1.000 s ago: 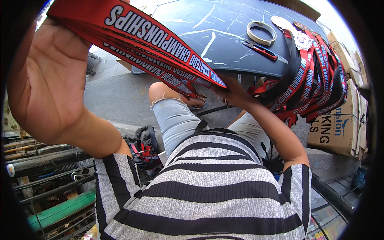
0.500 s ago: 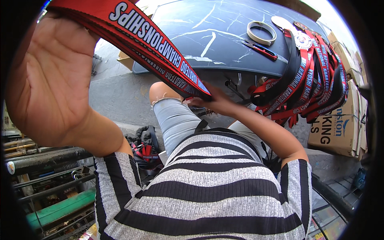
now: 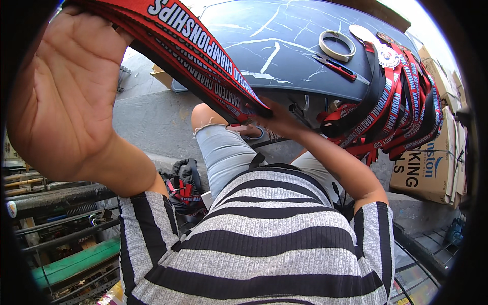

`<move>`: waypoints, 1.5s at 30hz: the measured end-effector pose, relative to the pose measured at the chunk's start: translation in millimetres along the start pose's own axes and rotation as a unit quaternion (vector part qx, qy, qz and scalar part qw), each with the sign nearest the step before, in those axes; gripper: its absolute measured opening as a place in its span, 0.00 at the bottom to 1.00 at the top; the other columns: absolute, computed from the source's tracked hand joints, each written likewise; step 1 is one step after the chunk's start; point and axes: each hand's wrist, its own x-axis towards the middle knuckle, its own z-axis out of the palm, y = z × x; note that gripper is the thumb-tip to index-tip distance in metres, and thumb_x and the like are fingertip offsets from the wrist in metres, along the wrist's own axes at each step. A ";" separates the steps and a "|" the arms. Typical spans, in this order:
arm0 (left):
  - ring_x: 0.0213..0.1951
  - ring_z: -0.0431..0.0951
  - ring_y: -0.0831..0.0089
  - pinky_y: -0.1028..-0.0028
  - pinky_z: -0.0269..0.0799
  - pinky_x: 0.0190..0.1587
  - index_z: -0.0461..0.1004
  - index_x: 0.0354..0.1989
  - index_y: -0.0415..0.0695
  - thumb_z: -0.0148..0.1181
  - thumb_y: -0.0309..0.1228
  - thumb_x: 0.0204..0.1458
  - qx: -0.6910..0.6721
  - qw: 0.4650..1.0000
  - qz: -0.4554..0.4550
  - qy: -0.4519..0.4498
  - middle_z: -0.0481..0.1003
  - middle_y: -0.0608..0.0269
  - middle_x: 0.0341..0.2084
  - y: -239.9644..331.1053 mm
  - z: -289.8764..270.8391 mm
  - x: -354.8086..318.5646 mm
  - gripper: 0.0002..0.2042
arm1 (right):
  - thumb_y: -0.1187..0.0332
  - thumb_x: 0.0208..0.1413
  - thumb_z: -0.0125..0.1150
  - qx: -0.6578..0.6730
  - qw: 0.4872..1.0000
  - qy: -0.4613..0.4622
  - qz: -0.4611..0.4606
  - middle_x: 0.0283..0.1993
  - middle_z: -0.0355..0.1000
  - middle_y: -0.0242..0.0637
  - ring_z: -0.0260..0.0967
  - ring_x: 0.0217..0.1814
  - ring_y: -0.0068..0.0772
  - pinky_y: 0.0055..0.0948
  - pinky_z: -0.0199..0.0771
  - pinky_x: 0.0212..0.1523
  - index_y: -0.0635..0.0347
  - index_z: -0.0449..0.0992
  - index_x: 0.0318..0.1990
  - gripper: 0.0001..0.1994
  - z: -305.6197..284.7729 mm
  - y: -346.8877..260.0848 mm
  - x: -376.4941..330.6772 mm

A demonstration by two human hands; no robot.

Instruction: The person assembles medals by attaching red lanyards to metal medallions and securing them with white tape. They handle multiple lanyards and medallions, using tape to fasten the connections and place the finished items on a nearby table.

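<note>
Between my hands stretches a bundle of red and black medal ribbons with white lettering, layered one over another. My left hand is raised close at the upper left, palm showing, and the ribbons' upper end passes over its fingers. Those fingertips are hidden by the ribbons and the picture's edge. Lower down, above my knees, my right hand is closed around the other end, and the ribbons narrow toward it. Just what its fingers pinch there is too small to make out.
Ahead is a dark, white-veined table. A tape roll and red-and-black thread snips lie on it. Many medal ribbons hang over its right edge, beside cardboard boxes. A metal rack stands at my left.
The ribbon layers between my hands have spread apart, so more lettered strips show. My right hand has dropped slightly, and my left hand keeps nearly the same place.
</note>
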 end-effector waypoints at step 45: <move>0.58 0.57 0.52 0.51 0.56 0.58 0.56 0.61 0.33 0.57 0.36 0.57 0.044 0.994 -0.102 -0.019 0.56 0.38 0.59 -22.3 24.3 -20.3 0.28 | 0.54 0.53 0.70 -0.118 0.991 0.049 0.029 0.40 0.74 0.31 0.69 0.43 0.22 0.26 0.69 0.46 0.60 0.73 0.48 0.23 3.6 2.7 -26.1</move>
